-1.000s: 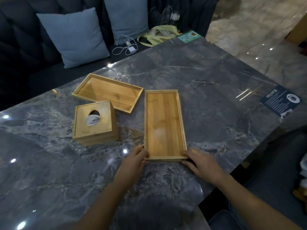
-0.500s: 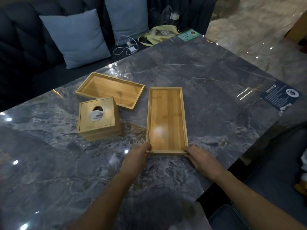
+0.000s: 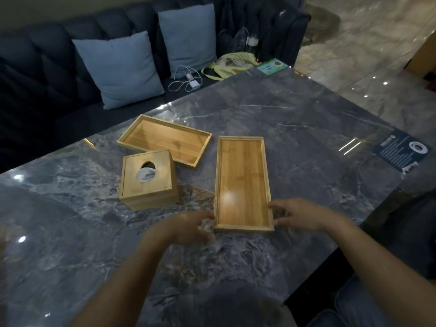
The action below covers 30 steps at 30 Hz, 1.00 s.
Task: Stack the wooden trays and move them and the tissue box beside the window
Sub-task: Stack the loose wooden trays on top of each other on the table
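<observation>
A long wooden tray (image 3: 243, 182) lies lengthwise on the marble table (image 3: 306, 142) in front of me. My left hand (image 3: 195, 226) grips its near left corner. My right hand (image 3: 299, 214) grips the near right corner, thumb over the rim. A second wooden tray (image 3: 165, 140) lies at an angle further back on the left. The square wooden tissue box (image 3: 147, 179), with a tissue showing in its oval hole, stands left of the held tray, just in front of the second tray.
A dark sofa with two blue cushions (image 3: 118, 69) runs along the table's far side, with a charger cable (image 3: 186, 79) and a yellow bag (image 3: 226, 66) on it. A dark leaflet (image 3: 401, 149) lies at the right table edge, a green card (image 3: 271, 66) at the far corner.
Both hands have shifted from the tray's near short edge to its near corners, fingers now on the long sides. The tray stays lengthwise in front of me.
</observation>
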Available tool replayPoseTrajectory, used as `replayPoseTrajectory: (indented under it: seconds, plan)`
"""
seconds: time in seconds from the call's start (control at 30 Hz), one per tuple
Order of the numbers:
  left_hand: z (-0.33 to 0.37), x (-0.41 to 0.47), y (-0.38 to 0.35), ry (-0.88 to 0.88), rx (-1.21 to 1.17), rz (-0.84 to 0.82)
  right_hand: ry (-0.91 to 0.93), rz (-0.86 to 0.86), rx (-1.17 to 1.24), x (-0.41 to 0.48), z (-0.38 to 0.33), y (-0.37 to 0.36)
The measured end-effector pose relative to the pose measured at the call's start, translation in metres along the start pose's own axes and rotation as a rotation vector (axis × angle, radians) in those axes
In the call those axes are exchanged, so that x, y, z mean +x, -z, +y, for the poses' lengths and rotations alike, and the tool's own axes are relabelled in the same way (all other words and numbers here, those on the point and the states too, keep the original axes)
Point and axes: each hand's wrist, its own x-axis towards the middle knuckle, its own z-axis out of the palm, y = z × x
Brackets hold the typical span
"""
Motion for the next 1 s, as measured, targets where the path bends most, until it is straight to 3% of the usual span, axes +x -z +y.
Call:
replayPoseTrajectory:
  seconds: [0.17, 0.27, 0.4, 0.5, 0.63, 0.7, 0.77, 0.87, 1.0]
  plan:
    - [-0.008, -0.020, 0.088, -0.051, -0.035, 0.273, 0.006, 0.133, 0.094, 0.038, -0.029, 0.078]
    - [-0.027, -0.016, 0.143, -0.022, -0.185, 0.460, 0.050, 0.190, 0.444, 0.071, -0.054, 0.111]
    - [-0.066, 0.008, 0.193, 0.063, -0.347, 0.846, 0.000, 0.452, 0.886, 0.127, -0.097, 0.116]
    - [-0.097, 0.030, 0.206, 0.182, -0.461, 0.995, -0.092, 0.493, 1.000, 0.170, -0.130, 0.098]
    - [-0.132, 0.063, 0.199, 0.302, -0.425, 1.046, -0.262, 0.505, 1.005, 0.212, -0.158, 0.060]
    - [-0.149, 0.080, 0.193, 0.352, -0.431, 1.026, -0.394, 0.525, 1.218, 0.226, -0.163, 0.045]
    - [-0.166, 0.095, 0.189, 0.423, -0.460, 0.980, -0.490, 0.439, 1.439, 0.237, -0.167, 0.035]
    - [-0.188, 0.111, 0.187, 0.459, -0.559, 0.898, -0.528, 0.322, 1.462, 0.247, -0.171, 0.032]
    - [-0.204, 0.123, 0.188, 0.476, -0.758, 0.805, -0.529, 0.348, 1.487, 0.258, -0.171, 0.034]
